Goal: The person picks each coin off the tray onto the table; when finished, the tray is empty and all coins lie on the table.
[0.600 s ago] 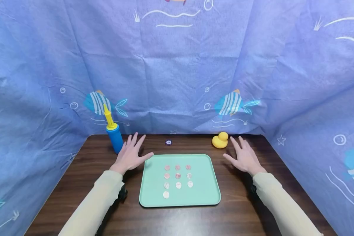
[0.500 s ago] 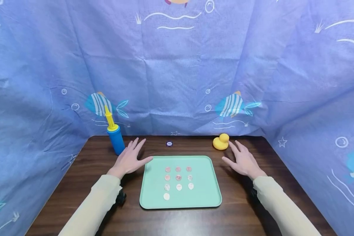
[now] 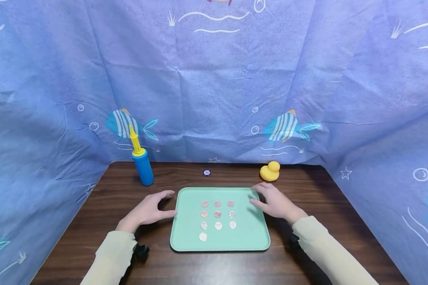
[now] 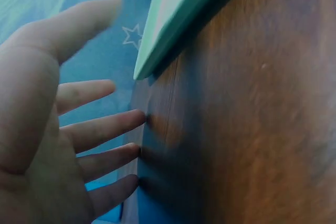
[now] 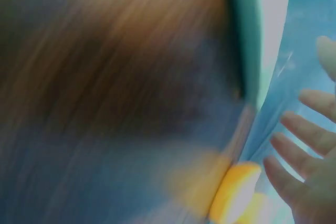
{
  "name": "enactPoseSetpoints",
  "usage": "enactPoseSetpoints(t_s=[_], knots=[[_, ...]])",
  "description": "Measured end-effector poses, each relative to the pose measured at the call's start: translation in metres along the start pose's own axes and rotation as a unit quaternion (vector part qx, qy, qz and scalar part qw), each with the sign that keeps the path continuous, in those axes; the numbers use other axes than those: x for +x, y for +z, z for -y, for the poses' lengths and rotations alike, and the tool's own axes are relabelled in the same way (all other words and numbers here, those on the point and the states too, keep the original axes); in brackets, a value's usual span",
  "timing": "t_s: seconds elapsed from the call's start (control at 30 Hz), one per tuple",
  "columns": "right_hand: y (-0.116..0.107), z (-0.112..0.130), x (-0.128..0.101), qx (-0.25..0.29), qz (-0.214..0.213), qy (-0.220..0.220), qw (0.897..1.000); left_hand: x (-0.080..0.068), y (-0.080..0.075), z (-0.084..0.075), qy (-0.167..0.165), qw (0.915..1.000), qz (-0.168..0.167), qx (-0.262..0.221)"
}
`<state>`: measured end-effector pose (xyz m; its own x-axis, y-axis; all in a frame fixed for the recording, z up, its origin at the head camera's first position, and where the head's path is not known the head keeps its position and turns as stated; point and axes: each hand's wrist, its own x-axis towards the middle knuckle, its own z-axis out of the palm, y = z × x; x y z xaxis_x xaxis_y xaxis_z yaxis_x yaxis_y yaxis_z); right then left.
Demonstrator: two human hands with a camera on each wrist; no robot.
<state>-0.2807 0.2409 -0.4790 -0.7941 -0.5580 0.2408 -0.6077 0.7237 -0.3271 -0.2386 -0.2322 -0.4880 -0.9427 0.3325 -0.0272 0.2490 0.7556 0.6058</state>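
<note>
1. A dark wooden table is walled on three sides by blue fish-print cloth; open room is left only along the table's near edge and above the surface.
2. A mint-green tray lies at the middle of the table, flat and not lifted. Bare wood is seen on either side of it and a wider strip behind it.
3. The left hand is held just beside the tray's left rim with its fingers spread and relaxed; nothing is gripped, and contact with the rim cannot be judged.
4. The right hand is placed over the tray's far right corner, fingers loosely extended, nothing held.
5. A blue and yellow pump and a yellow duck stand near the back edge, well apart.
6. Ten coins rest in rows on the tray, untouched; no lifting or moving is judged done.
</note>
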Motion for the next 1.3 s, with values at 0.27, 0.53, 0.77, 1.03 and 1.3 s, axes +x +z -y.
enactPoseSetpoints(t_s=[0.27, 0.53, 0.77, 1.03, 1.3], knots=[[0.008, 0.026, 0.021, 0.057, 0.079, -0.035, 0.995, -0.010, 0.006, -0.003, 0.021, 0.9994, 0.021, -0.019], [0.015, 0.041, 0.047, 0.063, 0.125, -0.046, 0.989, -0.011, 0.002, -0.007, -0.003, 0.9985, 0.049, -0.026], [0.018, 0.046, 0.056, 0.037, 0.124, -0.084, 0.988, -0.010, 0.000, -0.011, -0.030, 0.9967, 0.057, -0.049], [0.027, 0.048, 0.063, 0.053, 0.128, -0.124, 0.983, -0.011, 0.001, -0.008, -0.039, 0.9941, 0.070, -0.073], [0.034, 0.047, 0.064, 0.055, 0.135, -0.120, 0.982, -0.012, 0.004, -0.008, -0.046, 0.9928, 0.075, -0.081]])
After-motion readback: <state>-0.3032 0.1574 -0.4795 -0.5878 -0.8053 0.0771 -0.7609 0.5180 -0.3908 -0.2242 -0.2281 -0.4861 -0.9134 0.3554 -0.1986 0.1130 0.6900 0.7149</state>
